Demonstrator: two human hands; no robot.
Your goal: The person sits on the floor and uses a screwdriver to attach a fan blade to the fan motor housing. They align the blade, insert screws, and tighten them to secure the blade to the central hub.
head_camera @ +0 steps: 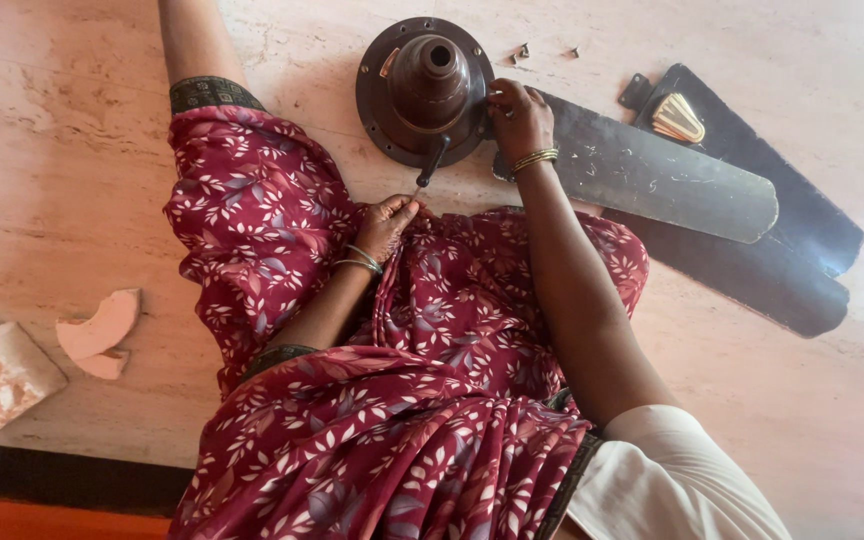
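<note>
A dark brown ceiling fan motor (430,90) lies on the stone floor in front of me. My right hand (519,118) rests on its right rim, fingers closed on the spot where a dark fan blade (652,175) meets the motor. My left hand (384,226) sits on my lap just below the motor. It pinches the thin metal end of a screwdriver (430,162), whose dark handle points up against the motor's edge. My legs, in a maroon floral sari (432,330), frame the motor.
More black fan blades (792,260) lie under the first one, with a brass-coloured fitting (677,118) on top. Small screws (522,52) sit above the motor. Broken pinkish plaster pieces (100,332) and a white chunk (7,375) lie at the left.
</note>
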